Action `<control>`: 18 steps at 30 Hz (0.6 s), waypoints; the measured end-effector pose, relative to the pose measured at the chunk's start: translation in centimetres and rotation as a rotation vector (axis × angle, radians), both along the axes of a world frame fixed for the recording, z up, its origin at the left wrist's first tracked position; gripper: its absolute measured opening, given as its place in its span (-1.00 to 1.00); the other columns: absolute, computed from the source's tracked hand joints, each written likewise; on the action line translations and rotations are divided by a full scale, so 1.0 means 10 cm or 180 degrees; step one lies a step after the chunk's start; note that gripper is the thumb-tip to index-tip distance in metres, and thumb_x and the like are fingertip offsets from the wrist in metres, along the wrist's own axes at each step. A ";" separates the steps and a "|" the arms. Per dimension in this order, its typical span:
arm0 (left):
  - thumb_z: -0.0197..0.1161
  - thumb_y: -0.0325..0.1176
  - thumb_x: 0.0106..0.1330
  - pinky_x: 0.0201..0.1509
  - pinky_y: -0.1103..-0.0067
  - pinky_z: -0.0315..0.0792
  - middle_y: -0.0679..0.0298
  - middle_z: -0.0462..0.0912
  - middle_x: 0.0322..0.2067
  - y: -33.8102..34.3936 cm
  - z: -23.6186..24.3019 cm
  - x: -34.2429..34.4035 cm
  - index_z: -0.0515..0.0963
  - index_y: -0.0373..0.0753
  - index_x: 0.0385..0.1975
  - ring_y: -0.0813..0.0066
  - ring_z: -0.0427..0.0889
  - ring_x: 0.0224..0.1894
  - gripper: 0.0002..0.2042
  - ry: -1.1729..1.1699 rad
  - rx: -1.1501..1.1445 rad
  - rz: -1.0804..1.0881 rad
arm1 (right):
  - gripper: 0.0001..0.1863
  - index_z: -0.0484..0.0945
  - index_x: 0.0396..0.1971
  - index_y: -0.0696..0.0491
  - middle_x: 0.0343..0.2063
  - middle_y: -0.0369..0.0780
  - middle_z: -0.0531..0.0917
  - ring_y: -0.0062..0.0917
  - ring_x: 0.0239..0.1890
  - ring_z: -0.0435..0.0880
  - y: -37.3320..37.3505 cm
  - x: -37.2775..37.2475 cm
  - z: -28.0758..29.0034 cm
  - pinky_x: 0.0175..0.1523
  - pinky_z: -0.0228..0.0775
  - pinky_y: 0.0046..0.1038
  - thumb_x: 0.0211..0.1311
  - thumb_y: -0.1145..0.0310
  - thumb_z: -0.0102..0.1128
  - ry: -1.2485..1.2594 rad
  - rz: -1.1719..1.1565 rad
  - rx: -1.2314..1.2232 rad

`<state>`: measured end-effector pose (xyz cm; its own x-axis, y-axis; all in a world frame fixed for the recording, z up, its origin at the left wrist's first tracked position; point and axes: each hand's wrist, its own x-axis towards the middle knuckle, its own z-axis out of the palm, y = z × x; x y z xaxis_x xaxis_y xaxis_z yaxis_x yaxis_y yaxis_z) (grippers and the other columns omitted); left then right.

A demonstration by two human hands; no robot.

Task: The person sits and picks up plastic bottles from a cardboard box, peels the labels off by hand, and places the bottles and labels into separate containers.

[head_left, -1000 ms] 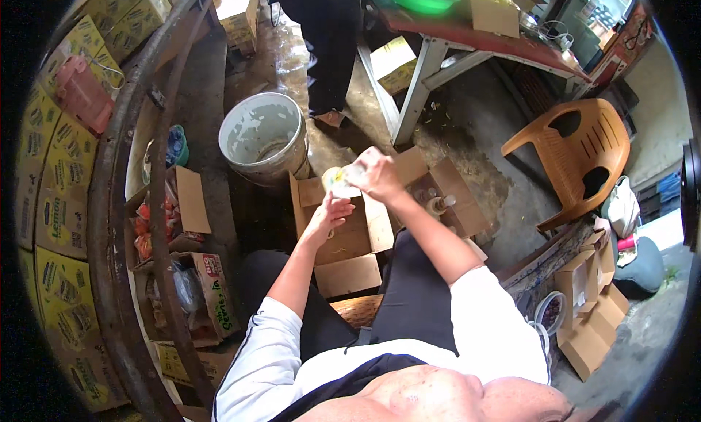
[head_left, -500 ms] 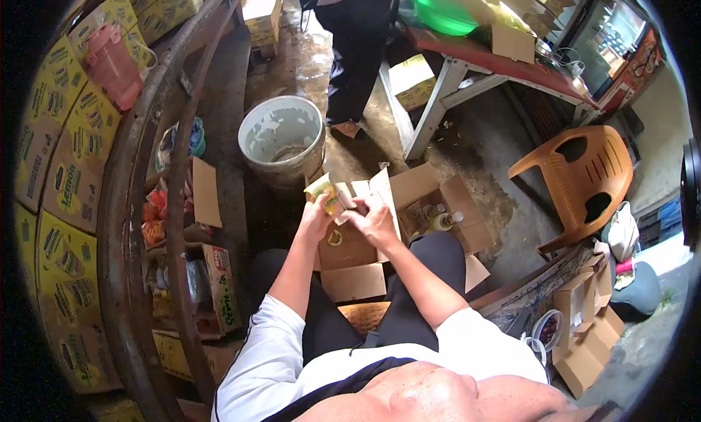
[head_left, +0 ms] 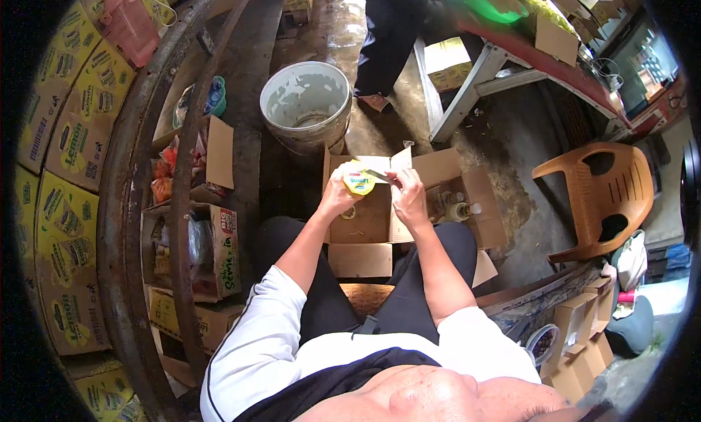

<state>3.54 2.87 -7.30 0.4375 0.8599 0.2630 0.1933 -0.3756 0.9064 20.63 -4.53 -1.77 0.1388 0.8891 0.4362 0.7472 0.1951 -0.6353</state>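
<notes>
My left hand (head_left: 339,193) grips a small yellow printed piece (head_left: 358,179), which looks like a label or packet, its face turned up. My right hand (head_left: 410,198) is closed in a pinch on a thin greyish strip (head_left: 377,175) that reaches to the yellow piece. Whether the strip is a blade or backing, I cannot tell. Both hands are above an open cardboard box (head_left: 361,225) between my knees, with a pale yellow ring-like scrap (head_left: 349,213) inside. A second open box (head_left: 485,210) on the right holds several small bottles (head_left: 458,211).
A large paint-stained bucket (head_left: 306,101) stands ahead, near a person's dark-clothed leg (head_left: 385,46). A red-topped table (head_left: 540,66) and an orange plastic chair (head_left: 604,196) are at the right. Rusty rails (head_left: 129,225) and stacked yellow cartons (head_left: 68,254) line the left.
The yellow piece has turned so its printed face shows, and my right hand has moved slightly away from my left. The whole view has shifted, with the bucket and boxes now further right.
</notes>
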 end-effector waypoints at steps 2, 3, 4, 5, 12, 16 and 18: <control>0.44 -0.48 -0.13 -0.02 0.37 0.46 0.08 0.53 -0.20 -0.01 -0.02 0.01 0.48 -0.28 -0.13 0.07 0.55 -0.10 -0.52 0.0117 0.0176 0.0109 | -0.76 0.56 -0.26 0.14 -0.39 -0.08 0.56 -0.18 -0.21 0.52 -0.01 -0.05 -0.01 -0.05 0.38 -0.23 0.02 0.64 0.09 0.0041 0.0016 -0.0128; 0.44 -0.48 -0.13 -0.02 0.37 0.46 0.08 0.53 -0.20 -0.01 -0.03 0.00 0.48 -0.28 -0.13 0.07 0.55 -0.10 -0.52 0.0135 0.0160 0.0109 | -0.76 0.57 -0.26 0.13 -0.39 -0.09 0.56 -0.19 -0.21 0.52 -0.01 -0.07 -0.01 -0.05 0.38 -0.23 0.01 0.65 0.09 -0.0026 0.0052 -0.0058; 0.45 -0.46 -0.14 -0.04 0.33 0.46 0.07 0.51 -0.20 0.00 -0.03 0.00 0.46 -0.26 -0.12 0.04 0.53 -0.11 -0.51 0.0342 0.0425 0.0118 | -0.75 0.57 -0.27 0.13 -0.39 -0.09 0.56 -0.19 -0.20 0.52 -0.01 -0.09 0.00 -0.04 0.38 -0.23 0.01 0.65 0.09 -0.0101 0.0088 0.0016; 0.46 -0.44 -0.15 -0.06 0.29 0.45 0.06 0.49 -0.20 0.01 -0.04 0.00 0.45 -0.24 -0.12 0.01 0.52 -0.12 -0.49 0.0548 0.0691 0.0125 | -0.75 0.57 -0.27 0.13 -0.39 -0.09 0.56 -0.19 -0.20 0.52 -0.01 -0.11 -0.01 -0.04 0.38 -0.23 0.01 0.65 0.09 -0.0091 0.0086 0.0004; 0.48 -0.39 -0.15 -0.11 0.24 0.44 0.05 0.47 -0.15 -0.01 -0.10 0.03 0.40 -0.27 -0.06 0.00 0.49 -0.14 -0.42 0.1069 0.0971 0.0428 | -0.70 0.59 -0.28 0.08 -0.32 -0.10 0.58 -0.21 -0.13 0.52 -0.01 -0.18 -0.04 0.10 0.35 -0.25 -0.08 0.65 0.09 -0.0725 0.0081 0.0154; 0.49 -0.34 -0.14 -0.11 0.24 0.44 0.04 0.55 -0.22 -0.02 -0.07 0.03 0.40 -0.30 -0.08 0.00 0.53 -0.16 -0.43 0.1219 0.0836 0.0409 | -0.71 0.59 -0.28 0.10 -0.31 -0.08 0.59 -0.21 -0.11 0.52 0.00 -0.19 -0.10 0.11 0.37 -0.25 -0.07 0.64 0.07 -0.1142 0.0115 0.0206; 0.49 -0.33 -0.13 -0.12 0.24 0.44 0.04 0.58 -0.26 -0.03 -0.05 0.04 0.40 -0.30 -0.08 0.00 0.54 -0.17 -0.43 0.1245 0.0591 0.0351 | -0.71 0.58 -0.28 0.11 -0.31 -0.09 0.59 -0.21 -0.11 0.52 0.01 -0.20 -0.11 0.09 0.38 -0.26 -0.07 0.63 0.07 -0.1069 0.0126 0.0156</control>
<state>3.90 2.59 -7.79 0.4432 0.8608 0.2502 0.5562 -0.4830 0.6763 18.67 -4.44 -2.90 -0.0541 0.8677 0.4942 0.9043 0.2524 -0.3442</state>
